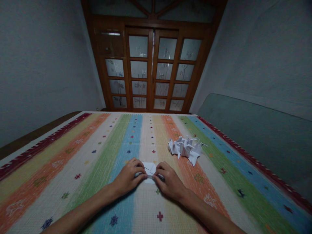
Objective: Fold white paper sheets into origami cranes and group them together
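Note:
A small folded piece of white paper [149,180] lies on the striped tablecloth between my hands, with a slanted flap on its upper face. At its left edge, my left hand [131,175] is closed, fingertips touching the paper. A slim grey tool [137,175], perhaps tweezers, shows among those fingers, and a thin dark line crosses the paper. My right hand [168,180] pinches the paper's right edge. Another slim dark tool [161,177] of similar look sits in that grip, its tip over the paper. Fingers partly hide both tools.
Several folded white paper cranes [186,148] are heaped together beyond my right hand. The striped tablecloth [97,162] covers the table. A greenish padded backrest [243,130] runs along the right side. Wooden glazed doors [151,68] stand beyond the table's far edge.

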Action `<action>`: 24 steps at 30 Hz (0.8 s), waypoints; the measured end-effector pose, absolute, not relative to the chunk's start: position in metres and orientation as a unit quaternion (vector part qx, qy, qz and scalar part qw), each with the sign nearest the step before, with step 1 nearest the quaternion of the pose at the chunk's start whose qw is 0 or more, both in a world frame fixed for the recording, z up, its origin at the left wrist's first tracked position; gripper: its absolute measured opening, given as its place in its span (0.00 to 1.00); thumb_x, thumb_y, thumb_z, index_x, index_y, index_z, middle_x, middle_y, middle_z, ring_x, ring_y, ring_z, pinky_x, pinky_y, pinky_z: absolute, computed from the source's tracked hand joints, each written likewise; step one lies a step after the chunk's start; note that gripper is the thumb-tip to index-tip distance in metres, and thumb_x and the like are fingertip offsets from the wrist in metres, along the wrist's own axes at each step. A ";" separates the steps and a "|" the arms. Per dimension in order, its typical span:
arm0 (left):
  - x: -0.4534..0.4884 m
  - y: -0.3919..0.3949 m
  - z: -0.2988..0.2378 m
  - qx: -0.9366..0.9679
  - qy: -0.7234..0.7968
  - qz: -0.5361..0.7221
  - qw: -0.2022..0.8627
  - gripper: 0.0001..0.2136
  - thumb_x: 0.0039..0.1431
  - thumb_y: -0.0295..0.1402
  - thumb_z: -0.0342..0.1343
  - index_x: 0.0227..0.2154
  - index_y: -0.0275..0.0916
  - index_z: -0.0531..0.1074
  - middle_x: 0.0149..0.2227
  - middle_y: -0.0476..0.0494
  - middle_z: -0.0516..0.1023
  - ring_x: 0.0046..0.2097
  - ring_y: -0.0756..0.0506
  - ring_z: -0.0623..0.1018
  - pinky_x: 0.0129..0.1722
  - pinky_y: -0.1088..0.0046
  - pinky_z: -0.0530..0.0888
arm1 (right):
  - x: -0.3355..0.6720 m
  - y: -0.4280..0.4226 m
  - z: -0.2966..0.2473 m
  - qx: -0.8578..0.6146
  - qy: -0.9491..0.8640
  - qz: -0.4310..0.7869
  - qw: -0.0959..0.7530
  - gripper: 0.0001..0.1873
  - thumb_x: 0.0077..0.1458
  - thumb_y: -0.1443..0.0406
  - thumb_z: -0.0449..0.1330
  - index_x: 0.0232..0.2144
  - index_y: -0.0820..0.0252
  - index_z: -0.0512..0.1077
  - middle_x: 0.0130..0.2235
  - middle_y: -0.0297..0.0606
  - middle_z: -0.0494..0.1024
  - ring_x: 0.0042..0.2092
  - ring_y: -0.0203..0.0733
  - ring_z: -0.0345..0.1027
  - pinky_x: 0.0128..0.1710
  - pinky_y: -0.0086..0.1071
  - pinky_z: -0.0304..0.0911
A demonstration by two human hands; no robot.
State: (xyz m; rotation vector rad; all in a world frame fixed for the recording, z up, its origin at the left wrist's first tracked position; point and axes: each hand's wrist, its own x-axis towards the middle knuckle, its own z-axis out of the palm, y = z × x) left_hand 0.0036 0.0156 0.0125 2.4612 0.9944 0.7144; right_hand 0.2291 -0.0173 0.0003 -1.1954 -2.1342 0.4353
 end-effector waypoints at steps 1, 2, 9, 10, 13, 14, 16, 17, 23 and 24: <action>0.005 0.016 0.012 0.873 0.366 0.257 0.195 0.04 0.63 0.31 0.61 0.33 0.41 0.79 0.40 0.44 0.77 0.46 0.42 0.73 0.47 0.64 0.68 | 0.229 -0.017 0.000 -0.471 -0.809 0.158 0.313 0.04 0.58 0.70 0.62 0.31 0.61 0.76 0.37 0.42 0.76 0.41 0.45 0.70 0.42 0.35 0.64; 0.007 0.016 0.012 0.867 0.380 0.260 0.193 0.04 0.62 0.31 0.61 0.32 0.40 0.79 0.39 0.44 0.77 0.45 0.41 0.73 0.47 0.63 0.68 | 0.229 -0.017 -0.001 -0.486 -0.806 0.153 0.302 0.04 0.59 0.70 0.62 0.31 0.61 0.76 0.36 0.42 0.76 0.41 0.45 0.69 0.41 0.35 0.64; 0.011 0.016 0.009 0.834 0.446 0.272 0.176 0.04 0.58 0.33 0.64 0.29 0.39 0.78 0.39 0.43 0.73 0.44 0.40 0.71 0.45 0.61 0.69 | 0.231 -0.015 -0.003 -0.525 -0.784 0.190 0.271 0.07 0.57 0.70 0.63 0.40 0.59 0.76 0.36 0.39 0.80 0.37 0.43 0.72 0.39 0.33 0.62; 0.011 0.015 0.009 0.831 0.449 0.277 0.173 0.05 0.58 0.33 0.64 0.29 0.39 0.78 0.39 0.43 0.72 0.44 0.40 0.71 0.46 0.61 0.69 | 0.232 -0.014 -0.002 -0.525 -0.783 0.195 0.271 0.08 0.56 0.70 0.63 0.40 0.59 0.76 0.35 0.39 0.80 0.37 0.43 0.72 0.39 0.32 0.62; 0.013 0.012 0.007 0.827 0.460 0.284 0.152 0.05 0.59 0.33 0.63 0.29 0.40 0.78 0.40 0.42 0.71 0.46 0.39 0.70 0.47 0.59 0.69 | 0.232 -0.013 0.001 -0.527 -0.778 0.212 0.267 0.05 0.55 0.71 0.63 0.36 0.59 0.77 0.34 0.38 0.80 0.36 0.43 0.72 0.38 0.32 0.61; 0.014 0.011 0.007 0.828 0.464 0.282 0.139 0.05 0.60 0.32 0.63 0.29 0.39 0.77 0.41 0.42 0.71 0.46 0.38 0.70 0.48 0.58 0.69 | 0.232 -0.013 0.002 -0.528 -0.777 0.216 0.266 0.05 0.55 0.71 0.63 0.36 0.59 0.77 0.34 0.38 0.80 0.36 0.43 0.72 0.38 0.32 0.61; 0.016 0.010 0.005 0.833 0.471 0.270 0.110 0.04 0.61 0.32 0.61 0.30 0.39 0.77 0.43 0.40 0.71 0.47 0.38 0.70 0.48 0.57 0.69 | 0.233 -0.012 0.002 -0.527 -0.776 0.221 0.265 0.06 0.55 0.71 0.63 0.36 0.58 0.76 0.34 0.38 0.80 0.36 0.43 0.72 0.37 0.32 0.61; 0.017 0.009 0.005 0.835 0.473 0.264 0.095 0.04 0.62 0.32 0.60 0.31 0.39 0.76 0.43 0.40 0.71 0.46 0.38 0.69 0.47 0.57 0.69 | 0.233 -0.012 0.001 -0.526 -0.777 0.223 0.266 0.06 0.55 0.71 0.63 0.36 0.58 0.76 0.34 0.37 0.80 0.36 0.43 0.72 0.37 0.31 0.60; 0.020 0.007 0.002 0.848 0.479 0.226 0.030 0.06 0.66 0.34 0.55 0.36 0.38 0.74 0.45 0.38 0.71 0.47 0.37 0.68 0.46 0.58 0.69 | 0.236 -0.009 -0.003 -0.514 -0.787 0.221 0.259 0.06 0.55 0.71 0.63 0.36 0.58 0.76 0.33 0.36 0.78 0.36 0.43 0.71 0.38 0.31 0.60; 0.020 0.007 0.003 0.848 0.480 0.221 0.026 0.06 0.66 0.34 0.55 0.36 0.38 0.74 0.46 0.37 0.71 0.47 0.37 0.68 0.46 0.57 0.69 | 0.237 -0.009 -0.002 -0.511 -0.790 0.219 0.258 0.06 0.54 0.72 0.63 0.35 0.58 0.76 0.34 0.37 0.78 0.37 0.43 0.71 0.38 0.31 0.60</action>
